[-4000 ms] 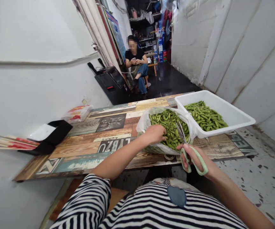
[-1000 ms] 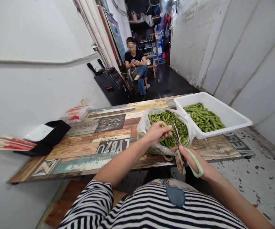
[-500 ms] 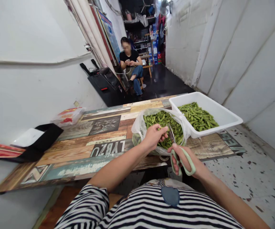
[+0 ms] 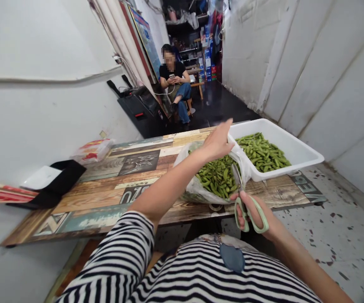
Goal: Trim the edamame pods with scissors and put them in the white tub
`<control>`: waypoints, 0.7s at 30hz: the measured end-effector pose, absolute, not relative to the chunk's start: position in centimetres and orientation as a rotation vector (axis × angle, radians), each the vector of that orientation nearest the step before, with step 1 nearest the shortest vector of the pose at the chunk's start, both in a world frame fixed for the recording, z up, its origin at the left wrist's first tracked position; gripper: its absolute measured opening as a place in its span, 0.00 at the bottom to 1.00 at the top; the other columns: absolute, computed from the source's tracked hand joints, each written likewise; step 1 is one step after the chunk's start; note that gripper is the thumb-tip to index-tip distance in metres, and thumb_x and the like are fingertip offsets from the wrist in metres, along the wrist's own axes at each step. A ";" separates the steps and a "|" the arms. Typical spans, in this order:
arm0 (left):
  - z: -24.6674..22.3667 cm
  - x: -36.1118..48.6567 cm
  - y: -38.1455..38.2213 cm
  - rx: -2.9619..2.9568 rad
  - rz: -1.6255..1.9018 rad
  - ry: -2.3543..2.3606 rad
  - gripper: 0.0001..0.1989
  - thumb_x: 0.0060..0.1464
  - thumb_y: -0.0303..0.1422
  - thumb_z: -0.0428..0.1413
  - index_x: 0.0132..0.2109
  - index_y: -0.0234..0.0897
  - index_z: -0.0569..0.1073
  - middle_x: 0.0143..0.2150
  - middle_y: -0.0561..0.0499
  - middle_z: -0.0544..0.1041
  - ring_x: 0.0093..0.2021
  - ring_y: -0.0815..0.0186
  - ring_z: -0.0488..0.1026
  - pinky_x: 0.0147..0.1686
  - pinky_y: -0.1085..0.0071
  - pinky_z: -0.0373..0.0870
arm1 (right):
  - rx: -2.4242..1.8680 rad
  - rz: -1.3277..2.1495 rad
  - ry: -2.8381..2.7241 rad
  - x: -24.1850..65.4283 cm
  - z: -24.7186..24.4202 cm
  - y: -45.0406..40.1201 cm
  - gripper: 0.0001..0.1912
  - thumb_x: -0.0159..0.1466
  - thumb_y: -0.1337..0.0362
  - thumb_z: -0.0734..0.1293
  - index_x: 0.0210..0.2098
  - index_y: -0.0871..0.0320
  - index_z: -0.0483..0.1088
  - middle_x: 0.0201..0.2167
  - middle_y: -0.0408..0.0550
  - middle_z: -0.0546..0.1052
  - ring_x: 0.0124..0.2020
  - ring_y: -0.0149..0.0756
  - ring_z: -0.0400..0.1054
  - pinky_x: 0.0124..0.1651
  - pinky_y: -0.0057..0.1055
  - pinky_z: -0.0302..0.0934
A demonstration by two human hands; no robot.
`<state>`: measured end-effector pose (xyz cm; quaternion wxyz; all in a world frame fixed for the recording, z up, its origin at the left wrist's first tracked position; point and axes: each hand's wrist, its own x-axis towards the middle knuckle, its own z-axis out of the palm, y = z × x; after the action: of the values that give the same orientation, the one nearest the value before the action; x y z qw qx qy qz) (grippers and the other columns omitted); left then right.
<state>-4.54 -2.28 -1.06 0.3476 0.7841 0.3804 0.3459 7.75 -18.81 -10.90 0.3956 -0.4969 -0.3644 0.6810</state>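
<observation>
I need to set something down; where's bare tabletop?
Bare table lies between the plastic bag and the black holder, partly under the left forearm. Crowded: around the bag, with white tray, left hand and right hand close by.

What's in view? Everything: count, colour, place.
Table: one, multicoloured, centre
Bag: one, translucent, on table
Tray: one, white, beside bag
Pods: many, green, in bag, tray
Scissors: one, green-handled, near bag
Packet: one, clear and red, left
Holder: one, black, table's left
Sticks: several, red and pale, left
Seated person: one, black top, background
Phone: one, pale, with seated person
Boxes: several, mostly blue, background
Striped shirt: one, black-white, bottom
Left grip: one, bare, above bag
Right grip: one, bare, on scissors
</observation>
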 end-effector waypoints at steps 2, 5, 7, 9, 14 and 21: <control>-2.5 -6.8 -3.9 2.286 0.548 0.941 0.07 0.45 0.26 0.57 0.35 0.34 0.76 0.33 0.48 0.76 0.36 0.63 0.72 0.38 0.71 0.63 | -1.275 1.722 -0.927 8.5 -11.1 -19.0 0.24 0.57 0.42 0.62 0.39 0.56 0.64 0.17 0.37 0.65 0.14 0.29 0.59 0.16 0.28 0.59; -4.8 -9.8 -6.4 2.470 0.110 0.742 0.05 0.47 0.27 0.57 0.33 0.38 0.78 0.30 0.50 0.76 0.30 0.66 0.71 0.32 0.73 0.62 | -1.251 1.722 -0.939 9.1 -11.5 -19.3 0.24 0.58 0.42 0.62 0.40 0.56 0.64 0.17 0.37 0.65 0.14 0.29 0.59 0.17 0.28 0.58; -6.0 -10.7 -7.6 2.605 0.042 0.669 0.08 0.46 0.27 0.58 0.36 0.40 0.78 0.32 0.49 0.75 0.33 0.64 0.70 0.33 0.72 0.62 | -1.233 1.732 -0.951 9.1 -11.7 -19.5 0.24 0.58 0.43 0.62 0.41 0.57 0.63 0.17 0.37 0.65 0.14 0.29 0.59 0.17 0.27 0.58; -6.7 -10.8 -8.1 2.744 0.033 0.622 0.12 0.45 0.28 0.59 0.40 0.40 0.77 0.35 0.47 0.73 0.36 0.61 0.68 0.35 0.70 0.62 | -1.242 1.753 -0.959 8.7 -11.7 -19.7 0.24 0.58 0.43 0.62 0.41 0.57 0.63 0.17 0.37 0.64 0.13 0.29 0.59 0.16 0.27 0.57; -7.8 -9.4 -8.4 3.025 0.031 0.500 0.23 0.47 0.30 0.58 0.53 0.43 0.69 0.51 0.43 0.67 0.48 0.56 0.63 0.44 0.64 0.61 | -1.307 1.727 -0.956 8.1 -11.6 -19.7 0.26 0.57 0.42 0.62 0.42 0.58 0.63 0.15 0.36 0.64 0.12 0.28 0.58 0.15 0.27 0.56; -8.4 -7.5 -7.2 3.170 -0.111 0.507 0.18 0.49 0.31 0.54 0.49 0.46 0.70 0.54 0.44 0.64 0.50 0.55 0.61 0.38 0.67 0.63 | -1.369 1.640 -0.959 9.1 -13.0 -19.4 0.24 0.59 0.43 0.61 0.41 0.57 0.64 0.16 0.37 0.65 0.13 0.30 0.60 0.16 0.28 0.57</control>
<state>-7.52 -7.15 -8.44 -0.0354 0.9862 0.1578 -0.0346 9.12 -19.44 -13.01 0.3893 -0.5384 -0.3773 0.6451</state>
